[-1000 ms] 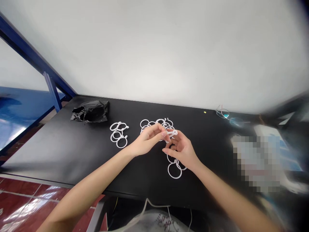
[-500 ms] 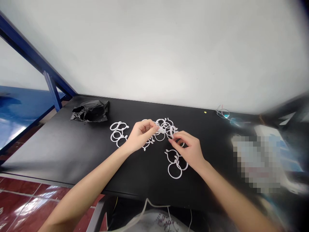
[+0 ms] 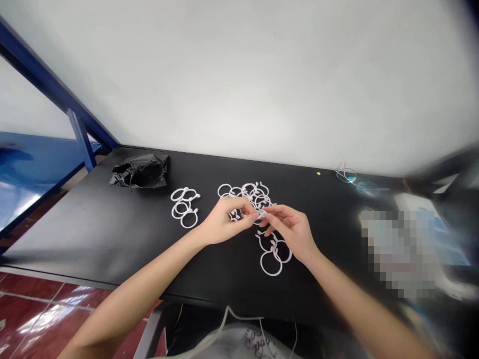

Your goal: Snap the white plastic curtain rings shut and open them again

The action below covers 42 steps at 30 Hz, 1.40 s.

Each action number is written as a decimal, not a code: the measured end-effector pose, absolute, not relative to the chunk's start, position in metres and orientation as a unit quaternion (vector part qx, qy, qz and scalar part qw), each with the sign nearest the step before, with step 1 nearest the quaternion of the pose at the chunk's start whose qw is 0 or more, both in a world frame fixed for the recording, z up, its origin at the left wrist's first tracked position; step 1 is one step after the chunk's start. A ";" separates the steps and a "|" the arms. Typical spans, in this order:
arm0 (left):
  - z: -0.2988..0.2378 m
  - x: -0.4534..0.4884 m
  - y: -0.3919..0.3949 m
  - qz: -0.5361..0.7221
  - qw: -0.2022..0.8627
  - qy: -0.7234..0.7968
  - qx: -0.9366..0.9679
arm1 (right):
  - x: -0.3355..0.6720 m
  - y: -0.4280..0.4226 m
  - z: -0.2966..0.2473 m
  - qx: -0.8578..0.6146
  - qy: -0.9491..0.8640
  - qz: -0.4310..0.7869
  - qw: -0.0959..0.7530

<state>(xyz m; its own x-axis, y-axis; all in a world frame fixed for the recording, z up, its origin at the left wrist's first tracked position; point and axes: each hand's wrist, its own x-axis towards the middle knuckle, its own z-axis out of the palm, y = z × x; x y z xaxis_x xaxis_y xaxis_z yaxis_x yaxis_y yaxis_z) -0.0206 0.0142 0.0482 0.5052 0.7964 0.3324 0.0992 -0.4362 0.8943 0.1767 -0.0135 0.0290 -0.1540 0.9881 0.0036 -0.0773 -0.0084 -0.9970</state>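
My left hand [image 3: 229,219] and my right hand [image 3: 292,229] meet at the fingertips over the black table. Between them is a white plastic curtain ring [image 3: 261,214], pinched by thumbs and fingers of both hands; its lower part is hard to make out. Behind the hands lies a pile of similar white rings [image 3: 249,189] with small clasp ends, partly covered by my left hand. A small group of rings [image 3: 271,263] rests just below my right hand. To the left of my left hand is another group of several rings [image 3: 181,209].
A crumpled black plastic bag [image 3: 140,172] lies open at the table's back left. Eyeglasses [image 3: 346,174] sit at the back right near the pale wall [image 3: 262,89]. Blurred pale packages [image 3: 422,224] stand on the right. The black table's [image 3: 123,234] front edge runs below my forearms.
My left hand has moved right and slightly towards me, off the pile. My right hand has turned a little, and both hands' fingertips have come together on the ring that my right hand held.
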 end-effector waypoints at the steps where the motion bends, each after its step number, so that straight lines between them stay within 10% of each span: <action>1: 0.048 -0.020 0.014 0.397 0.421 0.291 0.762 | 0.176 -0.013 0.029 -0.438 -0.516 0.560 0.478; 14: 0.026 -0.008 0.006 0.344 0.048 0.276 0.896 | 0.164 -0.033 0.020 -0.347 -0.634 0.431 0.540; 29: 0.011 -0.141 0.019 0.203 -0.007 0.486 0.850 | 0.170 -0.017 0.009 -0.503 -0.794 0.169 0.296; 42: 0.043 -0.041 0.023 0.285 0.092 0.393 0.869 | 0.170 -0.012 0.007 -0.509 -0.779 0.198 0.307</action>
